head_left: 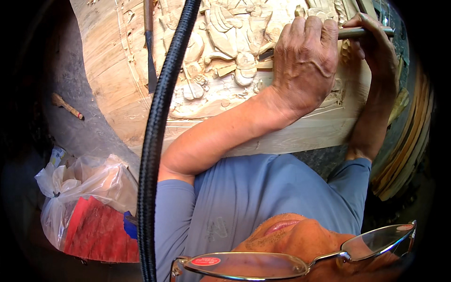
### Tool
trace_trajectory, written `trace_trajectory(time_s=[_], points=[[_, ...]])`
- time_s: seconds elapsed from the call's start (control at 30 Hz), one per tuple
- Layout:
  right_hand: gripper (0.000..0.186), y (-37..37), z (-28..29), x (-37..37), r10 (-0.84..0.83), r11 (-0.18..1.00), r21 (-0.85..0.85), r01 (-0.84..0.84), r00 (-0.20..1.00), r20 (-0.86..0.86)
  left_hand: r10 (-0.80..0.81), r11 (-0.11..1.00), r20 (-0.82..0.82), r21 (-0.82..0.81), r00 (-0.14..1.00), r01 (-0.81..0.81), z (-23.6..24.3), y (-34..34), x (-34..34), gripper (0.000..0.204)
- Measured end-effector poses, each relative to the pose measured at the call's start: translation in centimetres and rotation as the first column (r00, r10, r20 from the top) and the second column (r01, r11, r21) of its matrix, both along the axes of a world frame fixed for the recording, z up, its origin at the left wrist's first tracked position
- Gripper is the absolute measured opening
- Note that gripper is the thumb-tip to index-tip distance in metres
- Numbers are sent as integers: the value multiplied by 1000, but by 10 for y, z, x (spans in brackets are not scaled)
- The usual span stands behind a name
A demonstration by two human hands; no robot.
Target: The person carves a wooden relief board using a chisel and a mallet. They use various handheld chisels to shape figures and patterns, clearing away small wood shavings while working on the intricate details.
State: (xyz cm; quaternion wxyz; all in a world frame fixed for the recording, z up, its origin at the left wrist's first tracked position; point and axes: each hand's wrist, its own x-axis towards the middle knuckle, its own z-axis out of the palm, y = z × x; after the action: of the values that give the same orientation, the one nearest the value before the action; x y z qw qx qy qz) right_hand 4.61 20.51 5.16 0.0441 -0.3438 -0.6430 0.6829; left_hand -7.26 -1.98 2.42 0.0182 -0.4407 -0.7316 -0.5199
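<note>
A carved wooden panel (244,101) with raised figures and leaf-like relief lies in front of me. My left hand (307,56) is closed in a fist over the carving, gripping a metal rod-shaped carving tool (350,33). Its working end is hidden under that hand. At the tool's other end my right hand (376,40) has its fingers curled round the rod, thumb side toward the far edge. A dark flat piece (266,55) shows just left of my left hand; what it belongs to I cannot make out.
A long-handled chisel (150,51) rests on the panel's left part. Further left, a short wooden handle (68,105) lies on the grey surface. A clear plastic bag (89,181) and a red piece (101,230) are at lower left. A black braided cable (159,117) crosses the view. Curved boards (406,145) stack at right.
</note>
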Motion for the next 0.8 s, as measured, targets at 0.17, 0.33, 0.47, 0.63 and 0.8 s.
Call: trace_trajectory(time_s=[0.17,0.33,0.47,0.63,0.8], points=[[44,-5,11,-12,22,997,74,-22,1000,2,5,1000,-10,-22,1000,-5,4,-6,-5,27],[45,1,25,-3,73,989,130,-69,997,-28,-42,995,-4,87,999,42,4,-2,-4,31],[47,-1,27,-4,68,991,117,-62,997,-48,-64,993,-7,97,998,64,2,0,-4,33],[49,-13,38,-12,55,986,160,-50,998,-27,-70,991,17,114,997,68,4,0,-5,31],[49,-15,38,-17,27,986,163,-31,999,24,-59,992,55,119,997,53,6,1,-6,23]])
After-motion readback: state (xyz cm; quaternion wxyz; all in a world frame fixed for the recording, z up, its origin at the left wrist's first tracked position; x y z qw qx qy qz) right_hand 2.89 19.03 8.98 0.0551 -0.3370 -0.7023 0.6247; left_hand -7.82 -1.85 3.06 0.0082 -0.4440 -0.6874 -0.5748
